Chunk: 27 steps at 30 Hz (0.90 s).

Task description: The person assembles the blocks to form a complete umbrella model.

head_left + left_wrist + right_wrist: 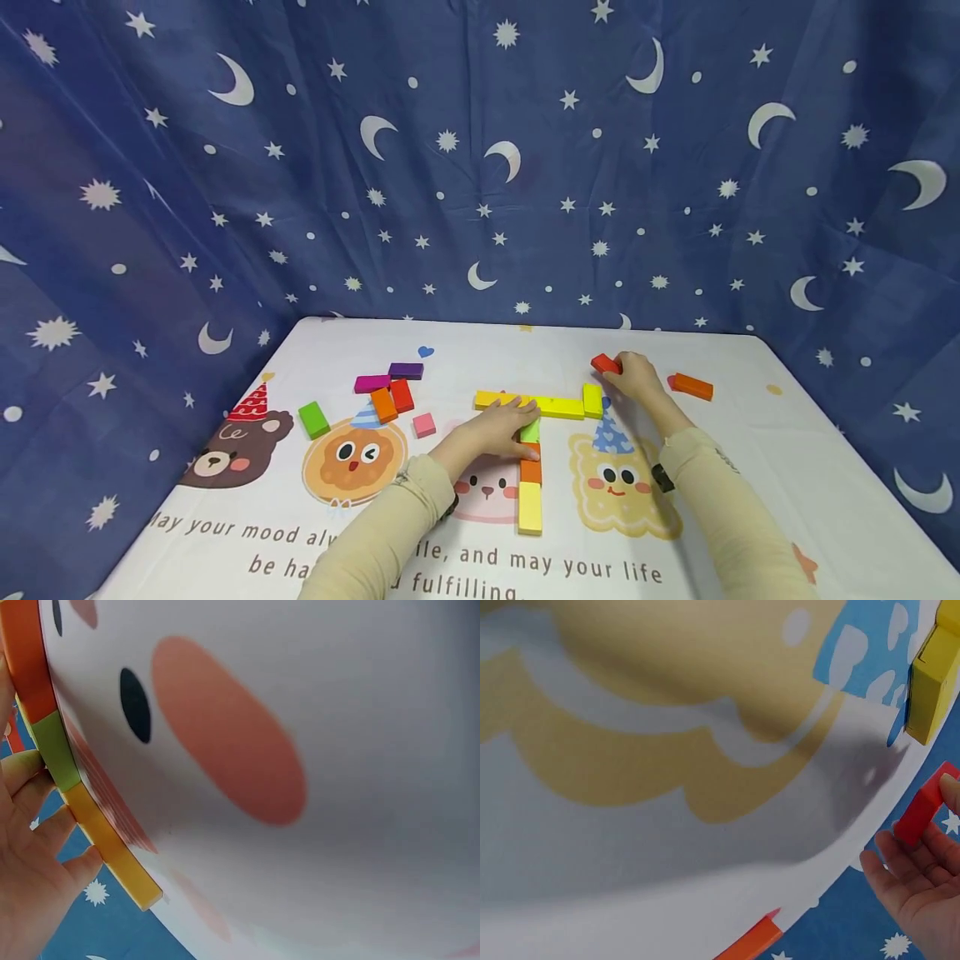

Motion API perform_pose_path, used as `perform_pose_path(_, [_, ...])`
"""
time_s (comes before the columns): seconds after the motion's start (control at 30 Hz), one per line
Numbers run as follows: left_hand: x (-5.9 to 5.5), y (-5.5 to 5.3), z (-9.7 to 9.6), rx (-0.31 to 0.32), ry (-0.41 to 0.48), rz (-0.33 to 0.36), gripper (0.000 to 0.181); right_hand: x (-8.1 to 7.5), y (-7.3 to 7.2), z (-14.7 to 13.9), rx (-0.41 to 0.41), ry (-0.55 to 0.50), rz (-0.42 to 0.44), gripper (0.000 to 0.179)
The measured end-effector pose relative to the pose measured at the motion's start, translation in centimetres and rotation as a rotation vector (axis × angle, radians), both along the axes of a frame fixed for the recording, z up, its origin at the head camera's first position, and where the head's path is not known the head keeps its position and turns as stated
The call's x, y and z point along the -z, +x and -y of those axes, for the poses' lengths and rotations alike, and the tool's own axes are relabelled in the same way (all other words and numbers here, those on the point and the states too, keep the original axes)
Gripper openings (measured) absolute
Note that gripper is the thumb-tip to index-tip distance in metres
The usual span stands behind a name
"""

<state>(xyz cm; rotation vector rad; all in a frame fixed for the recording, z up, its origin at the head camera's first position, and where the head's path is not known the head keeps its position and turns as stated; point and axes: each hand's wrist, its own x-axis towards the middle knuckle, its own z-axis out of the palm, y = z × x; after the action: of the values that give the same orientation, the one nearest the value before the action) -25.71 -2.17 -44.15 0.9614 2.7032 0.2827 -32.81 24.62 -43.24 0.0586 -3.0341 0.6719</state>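
My right hand point(636, 377) pinches a red block point(604, 363) between thumb and fingers, beyond the yellow-green block point(592, 401). In the right wrist view the red block point(921, 808) sits at the fingertips, near a yellow block point(930, 686). A row of yellow blocks point(555, 407) meets that yellow-green end block. From the row a column runs toward me: a green block point(531, 432), an orange block point(531, 472) and a pale yellow block point(530, 510). My left hand point(501, 429) lies with fingers extended over the join, its fingertips at the yellow and green blocks point(56, 750).
Loose blocks lie at the left: a green one point(314, 419), a pink one point(423, 425), a magenta one point(372, 383), a purple one point(406, 371), plus orange and red ones point(402, 396). An orange block point(693, 387) lies at the right. A starry curtain point(480, 167) borders the table.
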Motion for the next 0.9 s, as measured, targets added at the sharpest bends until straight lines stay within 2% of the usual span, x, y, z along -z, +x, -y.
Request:
perform_pose_path(0.2, [0.1, 0.0, -0.1, -0.012, 0.011, 0.003, 0.08, 0.3, -0.9, 0.2, 0.014, -0.057, 0.039, 0.037])
perform_pose_path(0.5, [-0.2, -0.3, -0.2, -0.012, 0.011, 0.005, 0.08, 0.6, -2.4, 1.3, 0.081, -0.115, 0.078, 0.04])
perform_pose_path(0.9, [-0.2, 0.0, -0.1, -0.02, 0.007, 0.018, 0.08, 0.8, -2.7, 3.4, 0.082, -0.129, 0.112, 0.042])
